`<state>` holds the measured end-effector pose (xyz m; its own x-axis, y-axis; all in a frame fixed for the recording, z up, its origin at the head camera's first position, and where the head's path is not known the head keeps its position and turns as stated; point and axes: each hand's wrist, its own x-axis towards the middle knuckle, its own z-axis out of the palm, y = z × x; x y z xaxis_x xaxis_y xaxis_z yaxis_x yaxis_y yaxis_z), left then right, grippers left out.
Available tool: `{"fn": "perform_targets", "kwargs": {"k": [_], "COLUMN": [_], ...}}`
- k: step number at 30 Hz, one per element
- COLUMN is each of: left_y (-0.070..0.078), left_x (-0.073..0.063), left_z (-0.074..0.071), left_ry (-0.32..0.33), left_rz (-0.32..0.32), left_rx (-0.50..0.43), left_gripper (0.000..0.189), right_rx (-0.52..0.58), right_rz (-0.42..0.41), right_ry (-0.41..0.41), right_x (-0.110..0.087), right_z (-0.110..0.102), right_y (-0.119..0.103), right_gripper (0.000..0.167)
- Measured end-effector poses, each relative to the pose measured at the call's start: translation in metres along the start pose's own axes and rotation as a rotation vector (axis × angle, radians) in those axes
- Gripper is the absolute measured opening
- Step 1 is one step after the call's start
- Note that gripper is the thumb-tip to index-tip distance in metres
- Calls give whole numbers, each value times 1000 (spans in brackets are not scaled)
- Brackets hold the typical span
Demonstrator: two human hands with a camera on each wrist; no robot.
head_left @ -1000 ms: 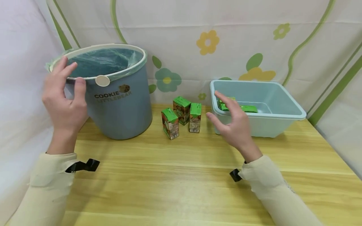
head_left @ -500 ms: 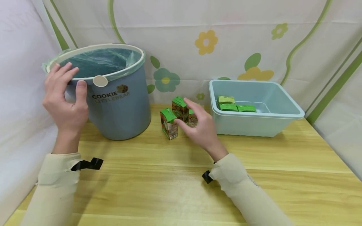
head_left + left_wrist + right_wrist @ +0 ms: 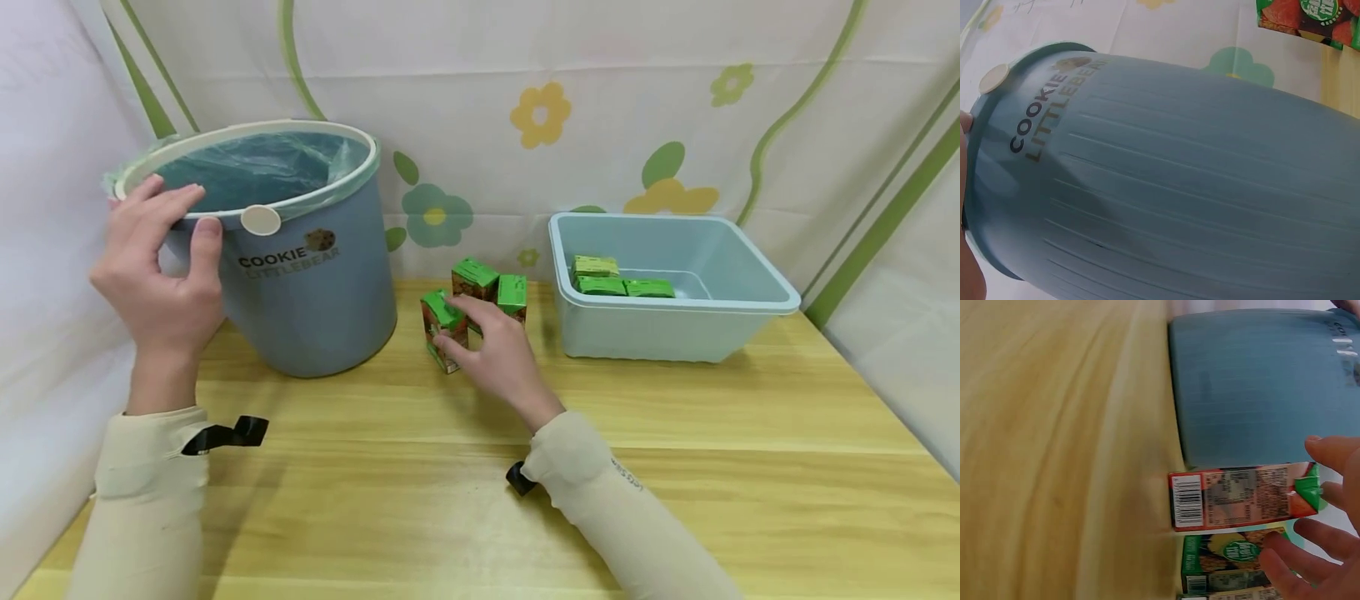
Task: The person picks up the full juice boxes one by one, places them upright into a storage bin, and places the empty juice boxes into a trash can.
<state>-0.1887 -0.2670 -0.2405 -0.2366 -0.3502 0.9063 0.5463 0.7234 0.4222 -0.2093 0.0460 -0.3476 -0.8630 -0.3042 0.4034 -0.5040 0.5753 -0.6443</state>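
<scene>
In the head view, my left hand [image 3: 161,258] holds the rim of a blue trash bin [image 3: 315,300], fingers over the edge and thumb outside. The left wrist view shows the bin's ribbed wall [image 3: 1197,162]. My right hand [image 3: 498,350] reaches over a small green-topped drink carton [image 3: 442,308], the leftmost of three upright ones. Its thumb and fingers are spread about that carton's green top [image 3: 1308,487]; a firm grip does not show. Close behind stand a second carton [image 3: 475,271] and a third carton [image 3: 512,290].
A light blue plastic basin [image 3: 637,333] stands at the right, with several green cartons [image 3: 600,285] lying inside. A clear green liner [image 3: 255,162] lines the bin. A flower-printed curtain [image 3: 540,183] hangs behind the wooden table [image 3: 420,500].
My right hand has moved left from beside the basin, past the rear cartons, to the leftmost carton. My left hand has stayed at the bin's rim, its fingers lowering slightly onto it.
</scene>
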Motion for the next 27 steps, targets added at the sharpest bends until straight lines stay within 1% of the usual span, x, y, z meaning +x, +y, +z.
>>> {"fn": "perform_targets", "kwargs": {"k": [3,7,11,15,19,22,27], "left_y": [2,5,8,10,9,6,-1], "left_x": [1,3,2,-1,-4,-6,-6], "left_z": [-1,-2,-1,3,4,4,2], "left_ry": [2,-20,-35,-26,-11,5,19], "left_rz": [7,16,-1,-21,-12,-7,-12], "left_rx": [-6,7,27,34,27,11,12], "left_gripper": [40,43,43,44,46,46,46], "right_rx": [-19,-44,-77,-103,-89,-72,-25], "right_rz": [-10,-16,-13,-10,2,4,11], "right_ry": [12,46,79,118,146,139,131], "right_x": [0,1,2,3,4,5,11], "right_z": [4,7,9,10,8,5,-4], "right_y": [0,-2,-4,-5,-6,-8,-12], "right_gripper": [55,52,49,42,35,33,31]}}
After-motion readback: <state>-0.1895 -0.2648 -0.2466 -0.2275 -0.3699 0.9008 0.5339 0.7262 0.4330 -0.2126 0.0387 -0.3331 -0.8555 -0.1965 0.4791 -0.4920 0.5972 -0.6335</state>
